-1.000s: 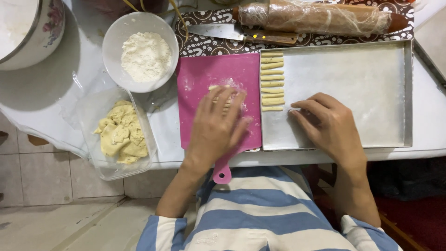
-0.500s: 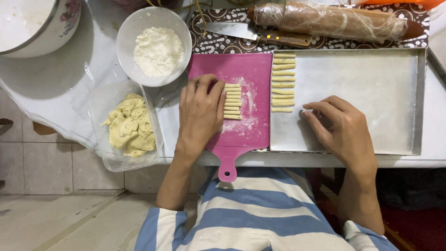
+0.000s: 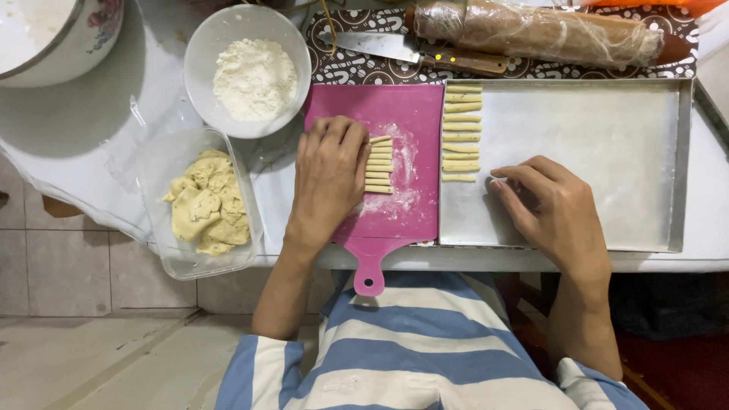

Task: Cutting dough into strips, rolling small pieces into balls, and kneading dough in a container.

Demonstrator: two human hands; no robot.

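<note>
Dough strips [image 3: 379, 164] lie mid-board on the pink cutting board [image 3: 410, 114], the left hand [image 3: 328, 171] flat, fingers open, touching them. Right hand [image 3: 550, 209] rests loosely curled, holding nothing, on the metal tray [image 3: 592, 152].

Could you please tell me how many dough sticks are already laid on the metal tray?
8 dough sticks, stacked in one column along the left edge of the metal tray. None appear hidden.

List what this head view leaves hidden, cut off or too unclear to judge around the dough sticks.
- Head view: the left hand covers the left ends of the dough sticks on the pink board.
- The right hand hides the tray surface beneath it; whether its fingertips pinch anything is unclear.
- The top edge cuts off the rolling pin and the pot.
</note>
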